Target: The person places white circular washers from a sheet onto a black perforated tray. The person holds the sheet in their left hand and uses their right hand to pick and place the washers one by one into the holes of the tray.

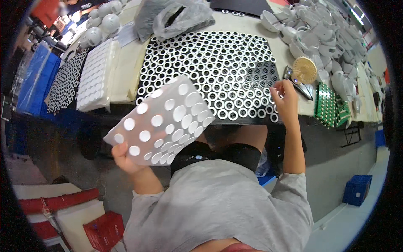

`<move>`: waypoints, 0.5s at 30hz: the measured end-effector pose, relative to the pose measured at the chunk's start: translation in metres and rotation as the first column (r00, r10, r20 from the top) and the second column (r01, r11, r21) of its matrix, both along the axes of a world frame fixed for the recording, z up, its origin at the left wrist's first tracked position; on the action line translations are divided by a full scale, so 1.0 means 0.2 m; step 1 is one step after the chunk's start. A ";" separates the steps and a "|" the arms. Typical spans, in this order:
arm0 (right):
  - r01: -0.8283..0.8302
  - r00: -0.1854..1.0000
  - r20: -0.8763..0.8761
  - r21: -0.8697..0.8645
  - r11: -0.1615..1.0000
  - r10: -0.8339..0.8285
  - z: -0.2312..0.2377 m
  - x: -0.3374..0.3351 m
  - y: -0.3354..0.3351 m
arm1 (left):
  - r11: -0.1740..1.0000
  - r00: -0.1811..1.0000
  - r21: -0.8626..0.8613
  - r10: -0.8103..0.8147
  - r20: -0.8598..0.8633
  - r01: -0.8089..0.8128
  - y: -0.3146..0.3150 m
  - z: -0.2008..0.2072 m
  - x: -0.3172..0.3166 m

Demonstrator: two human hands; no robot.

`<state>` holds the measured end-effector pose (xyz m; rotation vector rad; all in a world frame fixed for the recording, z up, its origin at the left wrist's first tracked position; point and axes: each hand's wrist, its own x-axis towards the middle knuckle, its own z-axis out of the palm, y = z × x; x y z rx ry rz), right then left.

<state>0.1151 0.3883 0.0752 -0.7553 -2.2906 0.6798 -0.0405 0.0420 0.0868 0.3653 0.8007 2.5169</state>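
In the left hand (126, 161), a translucent sheet (168, 117) bears round white discs (157, 121).

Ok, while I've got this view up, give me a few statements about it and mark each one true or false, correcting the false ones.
1. The left hand holds a translucent sheet with white round spots. True.
2. The right hand is at the left edge of the array of white rings. False: it is at the right edge.
3. The green circuit boards lie to the right of the white rings. True.
4. The floor box at the far right is red. False: it is blue.
5. A clear plastic bag lies at the far side of the white rings. True.
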 end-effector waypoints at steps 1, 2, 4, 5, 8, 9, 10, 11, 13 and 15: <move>-0.113 0.988 -0.099 0.032 0.993 0.116 0.06 -0.02 -0.11 | 0.997 0.998 0.046 -0.054 -0.032 0.055 0.01 -0.01 0.00; -0.224 0.953 -0.195 0.070 0.972 0.233 0.11 -0.05 -0.22 | 0.990 0.992 0.085 -0.103 -0.067 0.109 0.02 -0.01 0.01; -0.429 0.847 -0.259 0.181 0.885 0.464 0.20 -0.08 -0.41 | 0.999 0.997 0.018 -0.043 -0.059 0.044 0.05 -0.01 0.03; -0.503 0.805 -0.269 0.162 0.849 0.528 0.22 -0.11 -0.49 | 1.000 0.998 -0.017 -0.010 -0.055 0.009 0.07 0.00 0.05; -0.577 0.698 -0.393 0.187 0.795 0.599 0.21 -0.19 -0.59 | 0.985 0.988 0.082 -0.154 0.021 0.152 0.15 0.05 0.10; -0.614 0.664 -0.418 0.169 0.771 0.620 0.22 -0.21 -0.60 | 0.967 0.971 0.121 -0.233 0.055 0.225 0.16 0.07 0.11; -0.647 0.614 -0.482 0.146 0.749 0.625 0.20 -0.23 -0.62 | 0.977 0.973 0.068 -0.208 0.102 0.202 0.18 0.10 0.13; -0.643 0.608 -0.489 0.158 0.749 0.626 0.19 -0.25 -0.64 | 0.984 0.973 0.015 -0.176 0.149 0.176 0.20 0.12 0.15; -0.614 0.636 -0.479 0.162 0.773 0.606 0.18 -0.26 -0.64 | 0.975 0.963 -0.028 -0.211 0.171 0.218 0.22 0.12 0.17; -0.554 0.705 -0.436 0.153 0.818 0.559 0.17 -0.25 -0.64 | 0.971 0.964 0.037 -0.240 0.117 0.237 0.23 0.08 0.17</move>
